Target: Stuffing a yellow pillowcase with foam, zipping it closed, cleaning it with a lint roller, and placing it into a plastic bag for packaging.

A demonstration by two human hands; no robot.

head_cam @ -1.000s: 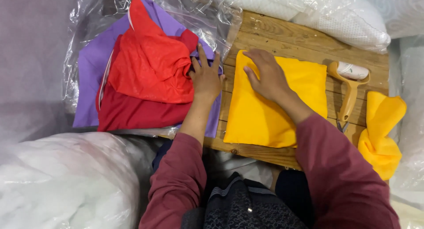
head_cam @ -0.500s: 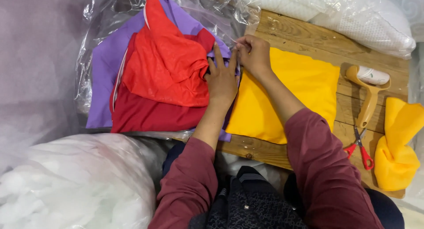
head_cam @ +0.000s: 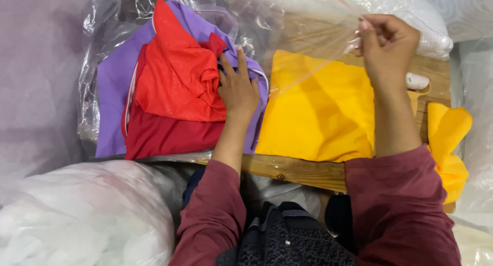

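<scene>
since half a second ago the right hand (head_cam: 387,45) has left the edge of the fabric pile and risen to the upper right, fingers pinched shut on a sheet of clear plastic film (head_cam: 313,50) now drawn taut over the yellow cloth (head_cam: 318,112). left hand (head_cam: 237,86): unmoved, flat and open, fingers spread, pressing on the pile where red fabric (head_cam: 174,86) meets purple fabric (head_cam: 110,91); it grasps nothing. red fabric: crumpled, on top of the purple, inside an open clear plastic bag (head_cam: 92,50), left of the yellow cloth. yellow cloth: flat on the wooden board (head_cam: 292,168), partly under the film. second yellow piece (head_cam: 449,137): bunched at the board's right edge. white tool head (head_cam: 417,81): just beside the right wrist, mostly hidden. white stuffing in plastic (head_cam: 77,214): lower left. maroon sleeves on both arms.
</scene>
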